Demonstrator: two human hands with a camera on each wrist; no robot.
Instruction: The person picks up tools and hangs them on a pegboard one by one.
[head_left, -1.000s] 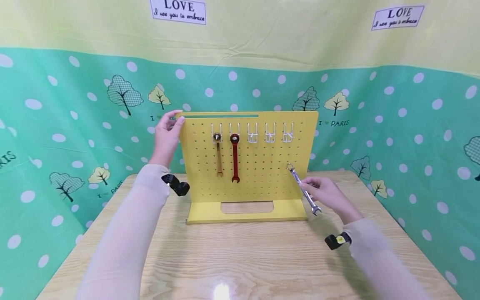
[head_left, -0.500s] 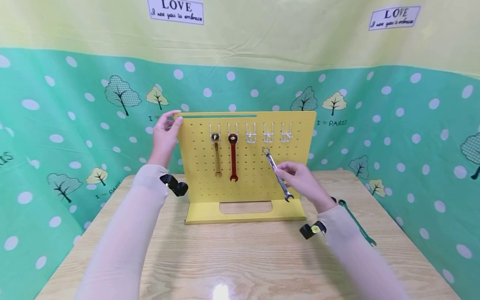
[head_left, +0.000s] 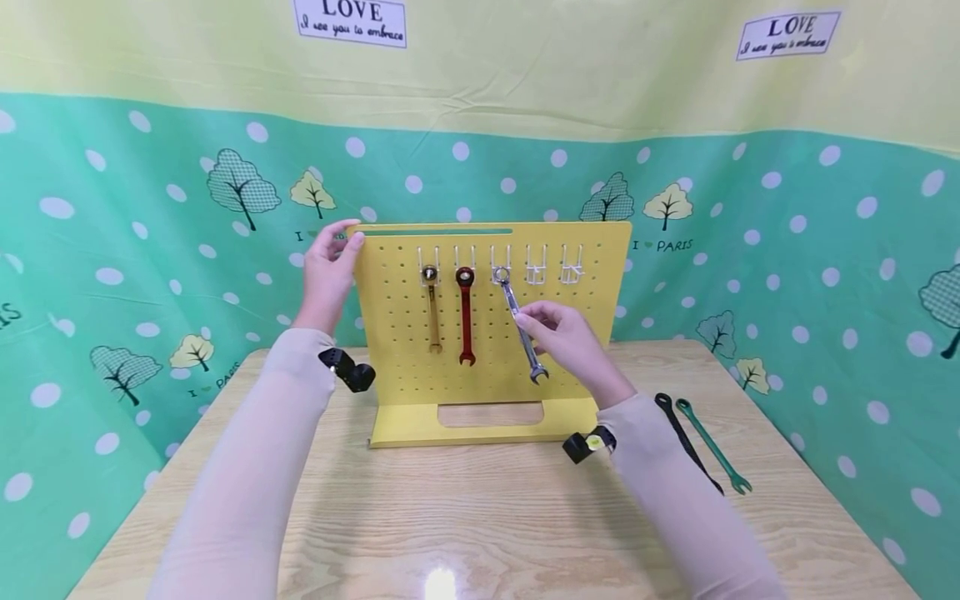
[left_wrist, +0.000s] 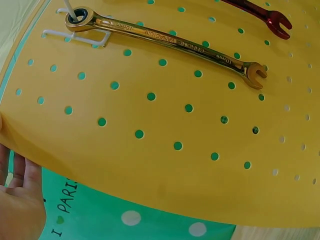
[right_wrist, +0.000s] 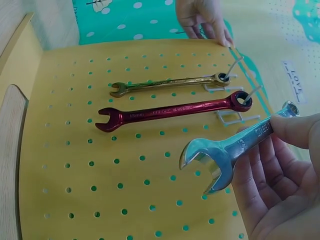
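My left hand [head_left: 328, 271] grips the upper left corner of the yellow pegboard [head_left: 405, 375], thumb in front and fingers behind the edge. Between thumb and fingers, my right hand [head_left: 566, 337] pinches a silver combination wrench [head_left: 527, 346] by its shaft. The ring end of this wrench overlaps the third white hook [head_left: 493, 257] in the head view, and its open end points down and right. Left of it a red wrench [head_left: 466, 321] and a gold wrench [head_left: 433, 317] hang by their ring ends. In the right wrist view the silver wrench's open jaw faces the camera.
Two more white hooks [head_left: 536, 271] sit farther right on the board. A black wrench [head_left: 686, 442] and a green wrench [head_left: 712, 446] lie on the wooden table [head_left: 465, 517] at right, beside my right sleeve. A patterned curtain [head_left: 420, 175] encloses the table behind and at the sides.
My right hand has carried the silver wrench leftward and up, from the board's right side to the third hook. The black and green wrenches have come into sight. My left hand stays on the corner.
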